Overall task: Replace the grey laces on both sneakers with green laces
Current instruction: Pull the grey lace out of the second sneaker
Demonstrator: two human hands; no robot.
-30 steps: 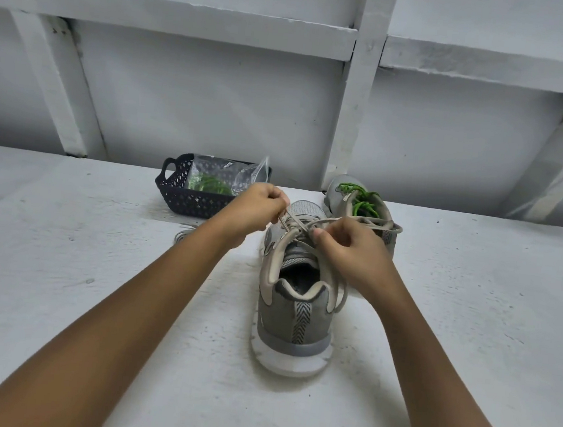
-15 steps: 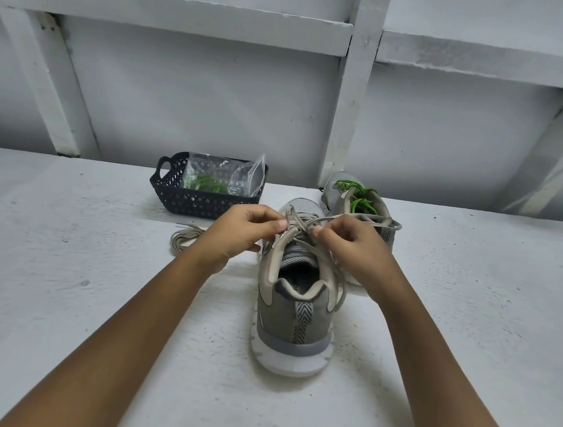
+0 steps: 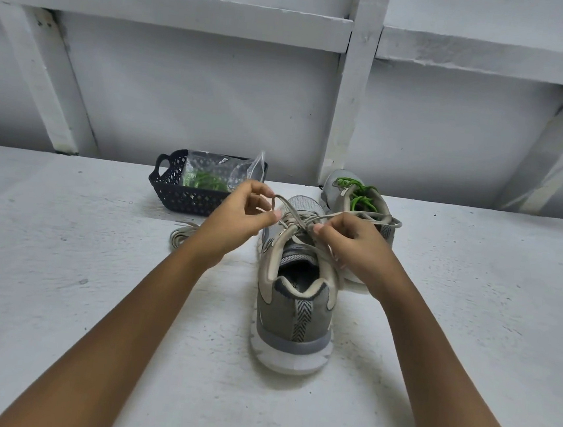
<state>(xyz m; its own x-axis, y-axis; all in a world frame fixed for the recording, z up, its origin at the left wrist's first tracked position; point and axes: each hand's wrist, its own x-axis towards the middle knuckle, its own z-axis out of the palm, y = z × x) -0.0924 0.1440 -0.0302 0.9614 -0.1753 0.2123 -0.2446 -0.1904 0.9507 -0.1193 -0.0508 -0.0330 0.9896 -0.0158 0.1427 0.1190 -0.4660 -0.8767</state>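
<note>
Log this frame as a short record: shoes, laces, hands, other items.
near sneaker: threaded with grey lace
far sneaker: green laces fitted
left hand: pinches grey lace
right hand: pinches grey lace
basket: plastic bag holding spare green lace
table: loose grey lace beside left forearm

Behind the near sneaker on the table stand the basket, left, and the far sneaker, right.

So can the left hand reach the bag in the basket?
Probably yes: the bag sticks out of the open basket just beyond the left hand, nothing between. That hand pinches the grey lace, though, and must drop it first.
</note>
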